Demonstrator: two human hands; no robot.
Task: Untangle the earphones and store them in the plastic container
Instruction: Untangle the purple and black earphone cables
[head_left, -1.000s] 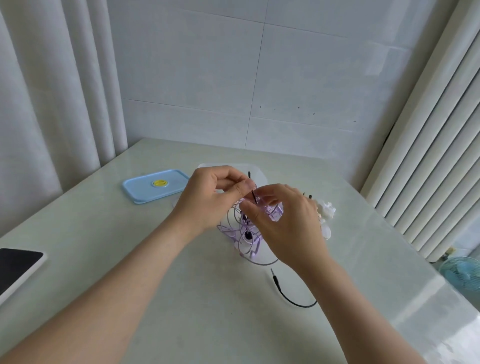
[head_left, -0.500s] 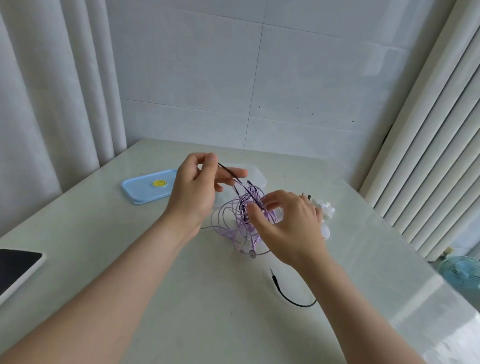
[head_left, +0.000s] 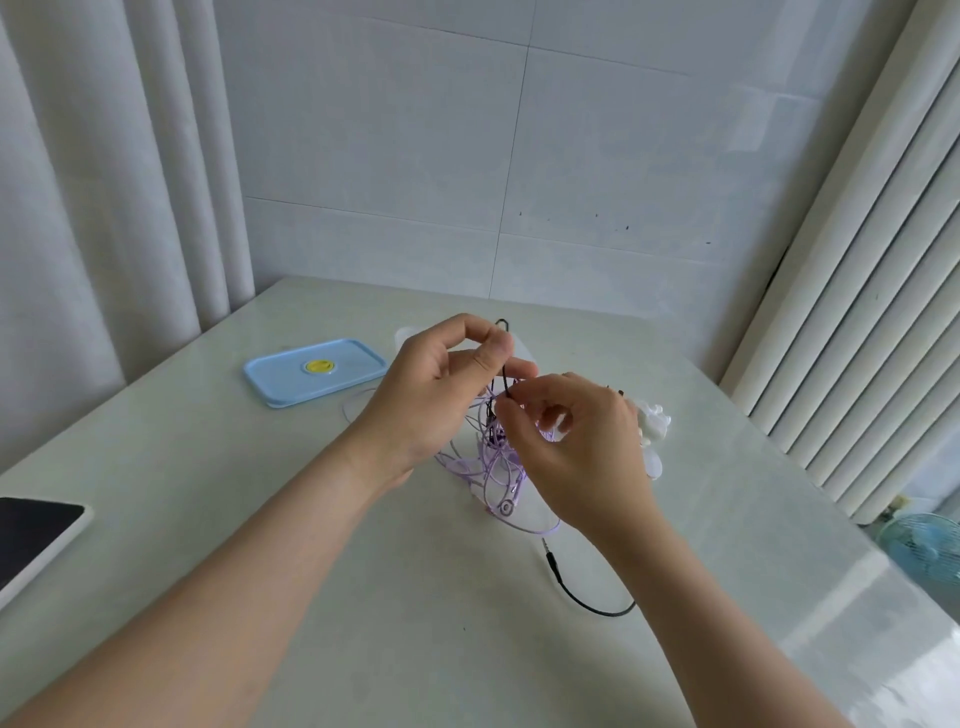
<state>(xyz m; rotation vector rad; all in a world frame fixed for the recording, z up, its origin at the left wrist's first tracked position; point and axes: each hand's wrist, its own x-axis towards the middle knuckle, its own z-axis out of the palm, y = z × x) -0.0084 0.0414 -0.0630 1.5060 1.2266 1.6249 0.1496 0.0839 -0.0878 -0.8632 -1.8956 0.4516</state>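
Left hand (head_left: 436, 395), right hand (head_left: 576, 441) — earphones (head_left: 493, 462) between

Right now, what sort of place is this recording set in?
Probably a room in a home: a pale glossy table set against a tiled wall, curtains on both sides, and a small fan low down at the right, apparently on the floor.
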